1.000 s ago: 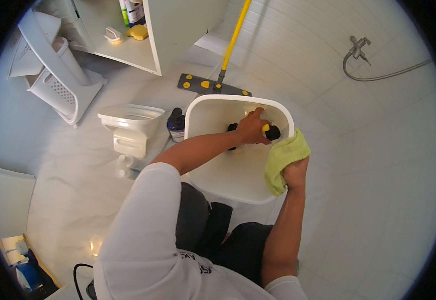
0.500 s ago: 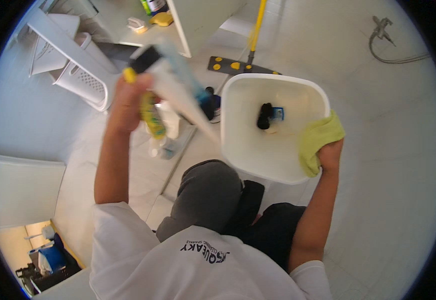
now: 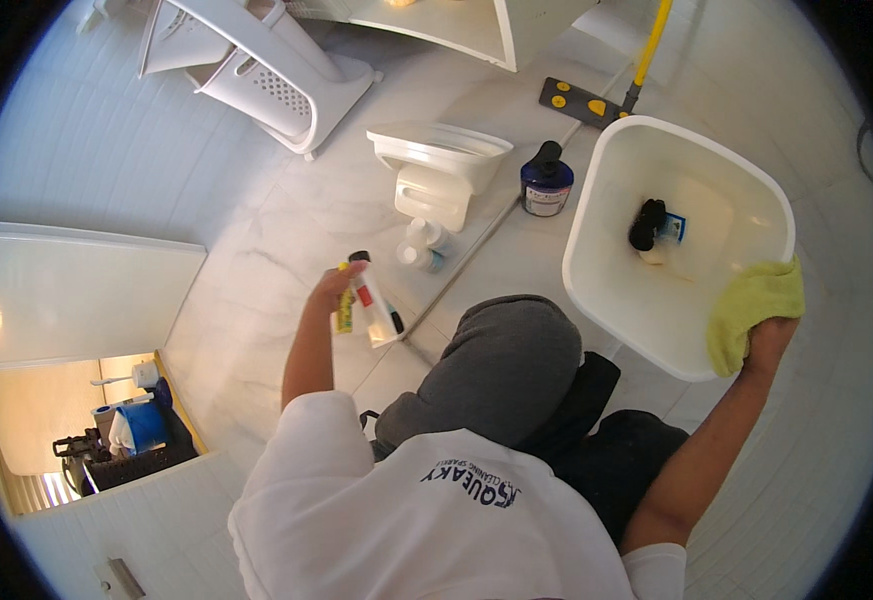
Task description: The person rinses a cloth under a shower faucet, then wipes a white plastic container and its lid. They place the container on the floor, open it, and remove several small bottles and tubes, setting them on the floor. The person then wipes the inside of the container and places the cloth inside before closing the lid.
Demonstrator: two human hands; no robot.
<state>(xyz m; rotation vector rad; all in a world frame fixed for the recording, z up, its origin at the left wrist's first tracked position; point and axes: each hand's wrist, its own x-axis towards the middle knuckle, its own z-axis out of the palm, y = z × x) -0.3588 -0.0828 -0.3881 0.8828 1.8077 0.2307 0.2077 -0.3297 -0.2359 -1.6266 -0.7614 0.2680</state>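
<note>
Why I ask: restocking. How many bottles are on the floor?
3. A dark blue bottle is just left of the white tub; a small white bottle and a second white bottle sit close together between that and the left hand. More may be hidden.

Yellow-handled flat mop [image 3: 581,104] sits off the right side of the white cabinet [image 3: 544,28], plus a white laundry rack [image 3: 286,98] left of that cabinet.

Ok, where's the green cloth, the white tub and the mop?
Green cloth [image 3: 748,302]: head view, on its middle.
White tub [image 3: 646,322]: head view, on its inside wall.
Mop [image 3: 579,102]: head view, on its grey base.
</note>
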